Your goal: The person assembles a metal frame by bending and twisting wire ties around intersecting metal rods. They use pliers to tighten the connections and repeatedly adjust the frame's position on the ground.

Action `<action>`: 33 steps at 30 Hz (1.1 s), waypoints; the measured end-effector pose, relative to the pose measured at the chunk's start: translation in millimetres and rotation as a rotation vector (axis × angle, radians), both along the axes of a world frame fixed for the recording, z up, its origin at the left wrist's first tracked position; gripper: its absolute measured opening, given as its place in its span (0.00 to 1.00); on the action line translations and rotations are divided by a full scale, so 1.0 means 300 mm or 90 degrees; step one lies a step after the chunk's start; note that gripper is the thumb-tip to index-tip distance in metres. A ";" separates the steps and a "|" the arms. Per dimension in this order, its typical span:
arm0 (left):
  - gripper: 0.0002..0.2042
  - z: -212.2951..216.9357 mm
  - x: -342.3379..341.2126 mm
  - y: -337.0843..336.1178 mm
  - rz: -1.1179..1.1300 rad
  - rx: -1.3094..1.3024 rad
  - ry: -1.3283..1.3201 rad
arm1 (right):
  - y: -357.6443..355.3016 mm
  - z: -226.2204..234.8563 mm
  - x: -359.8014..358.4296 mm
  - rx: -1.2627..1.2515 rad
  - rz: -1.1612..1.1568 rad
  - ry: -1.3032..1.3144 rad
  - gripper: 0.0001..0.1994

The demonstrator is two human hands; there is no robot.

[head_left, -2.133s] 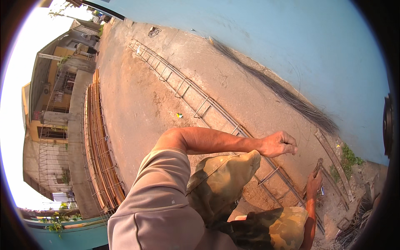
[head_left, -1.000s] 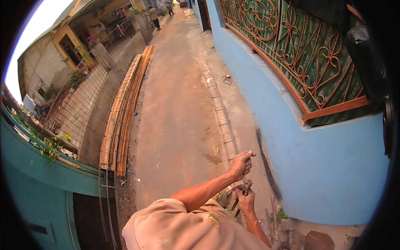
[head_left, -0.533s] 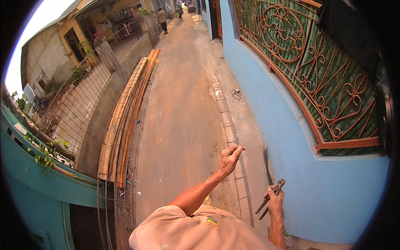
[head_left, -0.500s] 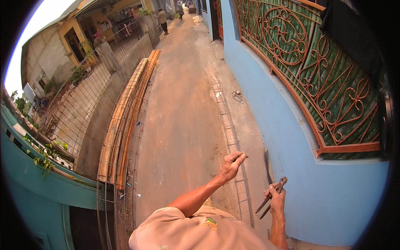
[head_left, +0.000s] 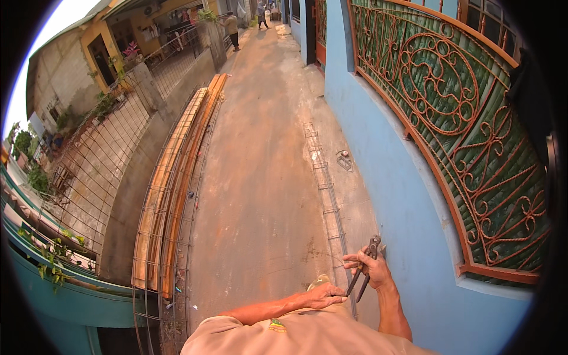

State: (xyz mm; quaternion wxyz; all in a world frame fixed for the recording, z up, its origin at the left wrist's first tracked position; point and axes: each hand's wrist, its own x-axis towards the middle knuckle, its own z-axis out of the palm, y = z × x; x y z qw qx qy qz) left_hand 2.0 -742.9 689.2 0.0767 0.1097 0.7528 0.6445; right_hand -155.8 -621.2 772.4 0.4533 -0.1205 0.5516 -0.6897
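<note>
Presently, on my feed, the right hand (head_left: 376, 270) grasps the dark metal long-handled pincers (head_left: 371, 248) in front of the body, head up, handles slanting down-left, some fingers lifted off. Left hand (head_left: 327, 295): partly curled, fingertips at the lower handle end; whether it pinches anything thin, I cannot tell. Risk: with so loose a right grip, the pincers could twist or drop; closing the handles could nip the left fingertips. Just beyond, a long narrow grey steel-rod cage (head_left: 331, 209) runs near to far along the ground; its hoops could snag a foot. Right: light-blue painted wall (head_left: 408, 254), limiting elbow swing. Left, well apart, clear of both hands: long orange-brown timber planks (head_left: 177, 195). Far left: a standing person (head_left: 231, 31).
</note>
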 end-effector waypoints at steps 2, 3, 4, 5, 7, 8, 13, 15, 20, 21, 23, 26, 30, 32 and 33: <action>0.20 -0.080 -0.068 -0.061 -0.010 0.066 -0.013 | -0.087 -0.018 -0.084 0.002 0.098 0.049 0.06; 0.21 -0.101 -0.091 -0.096 0.001 0.055 -0.077 | -0.138 -0.023 -0.118 -0.002 0.138 0.074 0.07; 0.21 -0.096 -0.133 -0.149 -0.009 0.071 -0.109 | -0.182 -0.034 -0.149 -0.002 0.179 0.094 0.07; 0.21 -0.077 -0.180 -0.213 -0.019 0.085 -0.142 | -0.242 -0.023 -0.191 -0.014 0.225 0.144 0.09; 0.19 -0.044 -0.266 -0.338 -0.007 0.085 -0.198 | -0.365 -0.046 -0.278 -0.022 0.234 0.197 0.09; 0.17 -0.040 -0.313 -0.396 0.031 0.040 -0.182 | -0.428 -0.055 -0.293 -0.029 0.214 0.215 0.09; 0.30 0.085 -0.581 -0.821 0.185 0.138 -0.193 | -0.742 0.067 -0.583 0.024 0.367 0.330 0.12; 0.38 0.086 -0.671 -1.024 0.315 0.358 -0.074 | -0.841 0.091 -0.667 0.066 0.426 0.388 0.13; 0.20 0.294 -0.902 -1.417 0.663 0.728 0.106 | -1.061 -0.025 -0.856 0.061 0.437 0.574 0.12; 0.18 0.288 -0.937 -1.513 0.688 0.744 0.157 | -1.127 -0.040 -0.895 0.092 0.444 0.568 0.12; 0.19 0.254 -1.030 -1.714 0.729 0.773 0.255 | -1.261 -0.070 -0.978 0.157 0.448 0.553 0.11; 0.22 0.381 -1.200 -1.927 0.861 0.800 0.278 | -1.500 -0.063 -1.109 0.199 0.426 0.544 0.10; 0.29 0.433 -1.420 -2.281 0.933 0.769 0.369 | -1.781 -0.132 -1.272 0.199 0.352 0.551 0.09; 0.30 0.494 -1.572 -2.438 0.962 0.682 0.362 | -1.899 -0.158 -1.368 0.173 0.289 0.539 0.08; 0.30 0.508 -1.642 -2.520 0.977 0.616 0.367 | -1.957 -0.151 -1.410 0.155 0.219 0.543 0.07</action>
